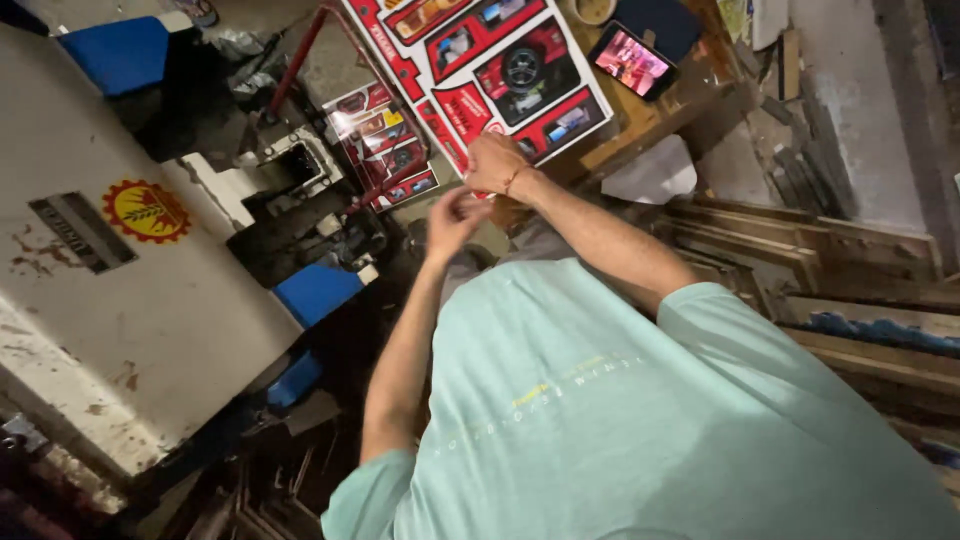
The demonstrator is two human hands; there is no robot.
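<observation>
A large red printed sheet (500,60) with pictures of wheels and car parts lies on a wooden table (650,120). My right hand (497,163), with a thin band on the wrist, is curled on the sheet's near corner. My left hand (452,218) hovers just below it, blurred, with fingers bent toward the right wrist. Whether the left hand holds anything is hidden. My mint-green shirt (620,420) fills the lower part of the view.
A phone (632,60) with a lit screen lies on the table beside the sheet. A smaller red printed sheet (385,140) sits left of my hands. A grey-white machine (120,300) with blue parts (315,290) stands at left. Wooden planks (850,260) are stacked at right.
</observation>
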